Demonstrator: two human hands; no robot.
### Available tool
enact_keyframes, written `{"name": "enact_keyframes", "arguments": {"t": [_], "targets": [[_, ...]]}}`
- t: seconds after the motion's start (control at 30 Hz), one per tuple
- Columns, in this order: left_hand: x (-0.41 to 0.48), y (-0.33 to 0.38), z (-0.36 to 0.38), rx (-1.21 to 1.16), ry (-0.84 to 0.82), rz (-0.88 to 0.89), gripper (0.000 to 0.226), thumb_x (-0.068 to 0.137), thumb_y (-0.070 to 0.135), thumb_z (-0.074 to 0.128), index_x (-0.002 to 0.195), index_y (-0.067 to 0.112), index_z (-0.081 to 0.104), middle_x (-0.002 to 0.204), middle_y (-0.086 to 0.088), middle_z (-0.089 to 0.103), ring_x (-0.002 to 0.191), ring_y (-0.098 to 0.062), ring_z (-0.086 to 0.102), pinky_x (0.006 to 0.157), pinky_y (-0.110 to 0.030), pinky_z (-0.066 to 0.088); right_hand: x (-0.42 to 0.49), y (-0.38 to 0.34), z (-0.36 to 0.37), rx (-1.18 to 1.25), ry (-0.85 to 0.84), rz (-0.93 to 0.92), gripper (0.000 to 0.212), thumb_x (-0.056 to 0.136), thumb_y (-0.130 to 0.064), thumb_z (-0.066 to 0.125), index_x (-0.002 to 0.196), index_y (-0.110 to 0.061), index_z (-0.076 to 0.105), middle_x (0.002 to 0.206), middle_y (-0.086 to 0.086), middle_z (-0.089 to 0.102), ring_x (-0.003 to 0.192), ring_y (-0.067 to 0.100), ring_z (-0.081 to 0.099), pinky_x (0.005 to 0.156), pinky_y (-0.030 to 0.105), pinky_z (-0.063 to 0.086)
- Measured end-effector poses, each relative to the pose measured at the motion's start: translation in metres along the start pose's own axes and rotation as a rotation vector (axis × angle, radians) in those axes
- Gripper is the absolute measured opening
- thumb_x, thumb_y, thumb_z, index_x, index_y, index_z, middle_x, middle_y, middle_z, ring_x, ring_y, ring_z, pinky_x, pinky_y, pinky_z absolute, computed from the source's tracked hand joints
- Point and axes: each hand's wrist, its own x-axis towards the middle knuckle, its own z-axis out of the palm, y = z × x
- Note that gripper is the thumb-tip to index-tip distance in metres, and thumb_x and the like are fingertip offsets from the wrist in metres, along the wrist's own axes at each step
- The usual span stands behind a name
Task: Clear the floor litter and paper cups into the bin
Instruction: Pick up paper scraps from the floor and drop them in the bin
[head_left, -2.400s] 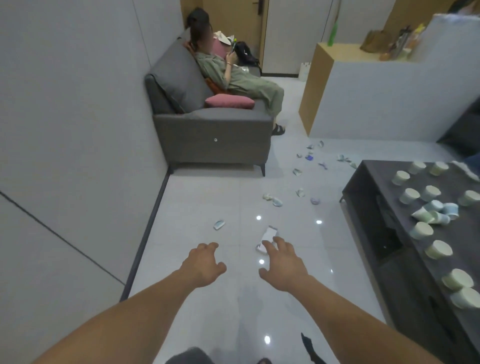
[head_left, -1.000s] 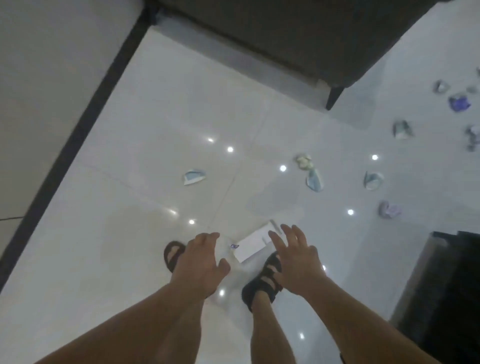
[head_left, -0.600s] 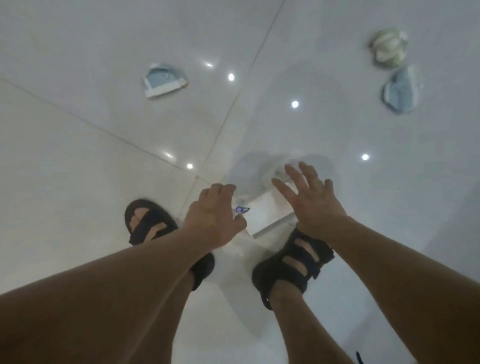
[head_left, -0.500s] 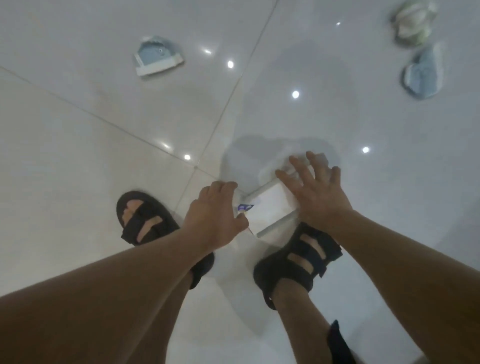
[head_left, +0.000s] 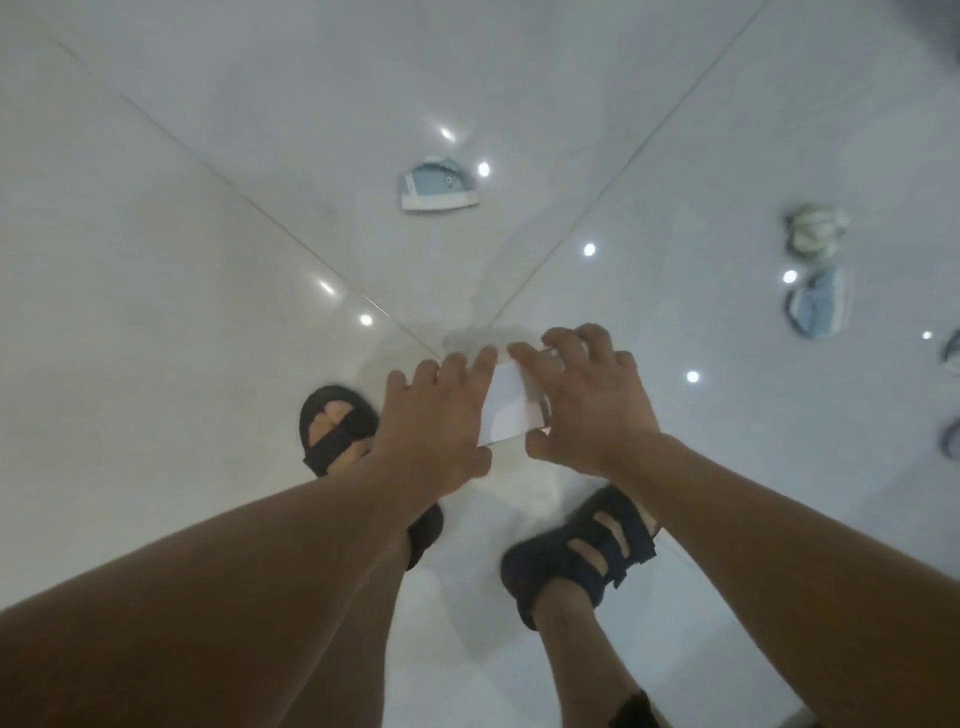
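A flat white paper packet (head_left: 509, 410) lies on the glossy white tile floor just in front of my feet. My right hand (head_left: 587, 405) grips it, fingers curled over its far edge and thumb at its near corner. My left hand (head_left: 436, 415) lies on the packet's left side with its fingers stretched out. A flattened light-blue paper cup (head_left: 439, 184) lies on the floor beyond my hands. To the right are a crushed pale-green cup (head_left: 813, 234) and a crushed blue cup (head_left: 818, 309). No bin is in view.
My feet in black sandals stand under my arms, the left sandal (head_left: 337, 426) behind my left hand and the right sandal (head_left: 576, 551) below my right wrist. More crumpled litter (head_left: 951, 439) shows at the right edge. Ceiling lights reflect in the tiles.
I have bent down over the floor. Both hands have closed in on the white packet: the right one now grips it and the left one covers its left side.
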Motion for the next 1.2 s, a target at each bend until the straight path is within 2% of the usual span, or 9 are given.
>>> {"name": "enact_keyframes", "arguments": {"t": [0.17,0.3,0.4,0.53,0.67,0.8,0.93,1.03,1.2], "targets": [[-0.016,-0.043,-0.058,-0.112,0.101,-0.126,0.087,0.069,0.055,0.062,0.133,0.024,0.013,0.12,0.0,0.049,0.098,-0.02,0.052,0.081,-0.038,0.044,0.021,-0.034,-0.087,-0.035,0.106,-0.126,0.095,0.067,-0.058,0.071,0.147,-0.034,0.025,0.145,0.001,0.034,0.134,0.03,0.029,0.099,0.047,0.041],[-0.029,-0.083,-0.085,-0.334,0.102,-0.359,0.084,0.062,0.052,0.063,0.13,0.026,0.022,0.109,0.003,0.047,0.086,-0.015,0.038,0.071,-0.033,0.035,0.039,-0.048,-0.132,0.061,0.248,-0.196,0.097,0.069,-0.053,0.077,0.15,-0.025,0.03,0.153,0.007,0.028,0.138,0.031,0.028,0.104,0.048,0.038],[-0.034,-0.118,-0.092,-0.547,0.166,-0.546,0.085,0.061,0.051,0.071,0.129,0.029,0.025,0.117,0.003,0.043,0.093,-0.014,0.033,0.077,-0.036,0.035,0.072,-0.052,-0.153,0.059,0.204,-0.116,0.093,0.077,-0.047,0.073,0.152,-0.027,0.022,0.156,0.006,0.022,0.138,0.029,0.026,0.104,0.045,0.04],[-0.025,-0.152,-0.075,-0.518,0.326,-0.66,0.092,0.06,0.058,0.075,0.133,0.027,0.029,0.12,-0.004,0.044,0.103,-0.024,0.044,0.078,-0.038,0.038,0.131,-0.058,-0.143,-0.022,0.05,-0.026,0.082,0.086,-0.043,0.063,0.151,-0.029,0.015,0.152,0.003,0.021,0.134,0.026,0.028,0.098,0.041,0.045],[0.008,-0.169,-0.039,-0.713,0.238,-0.824,0.096,0.057,0.066,0.069,0.134,0.031,0.024,0.113,0.003,0.038,0.101,-0.019,0.041,0.076,-0.037,0.038,0.189,-0.057,-0.111,-0.042,0.039,0.017,0.084,0.085,-0.04,0.066,0.151,-0.03,0.014,0.154,0.003,0.014,0.137,0.027,0.021,0.097,0.045,0.043],[0.036,-0.166,0.001,-0.866,0.205,-0.907,0.097,0.059,0.064,0.07,0.136,0.027,0.023,0.114,0.003,0.035,0.109,-0.025,0.045,0.077,-0.037,0.039,0.23,-0.045,-0.08,-0.153,0.02,-0.025,0.089,0.083,-0.03,0.07,0.151,-0.032,0.012,0.155,0.002,0.007,0.141,0.029,0.014,0.098,0.048,0.043],[0.046,-0.156,0.022,-0.944,0.219,-0.926,0.094,0.061,0.062,0.071,0.135,0.026,0.026,0.108,0.008,0.032,0.099,-0.017,0.043,0.076,-0.036,0.04,0.244,-0.036,-0.053,-0.142,0.065,-0.053,0.072,0.082,-0.015,0.063,0.144,-0.028,0.029,0.14,0.008,0.03,0.124,0.031,0.032,0.087,0.041,0.045],[0.04,-0.154,0.019,-0.963,0.232,-0.945,0.093,0.063,0.059,0.073,0.136,0.025,0.026,0.111,0.006,0.035,0.101,-0.018,0.044,0.08,-0.038,0.044,0.238,-0.044,-0.05,-0.063,0.062,-0.071,0.061,0.082,-0.018,0.065,0.137,-0.021,0.039,0.125,0.009,0.039,0.112,0.028,0.041,0.078,0.036,0.044],[0.0,-0.159,-0.03,-0.956,0.254,-1.004,0.095,0.065,0.057,0.073,0.139,0.024,0.024,0.121,-0.001,0.041,0.111,-0.027,0.048,0.082,-0.04,0.043,0.191,-0.08,-0.092,-0.017,0.044,-0.231,0.061,0.084,-0.03,0.066,0.139,-0.022,0.04,0.124,0.006,0.045,0.106,0.023,0.047,0.078,0.033,0.048]]}}
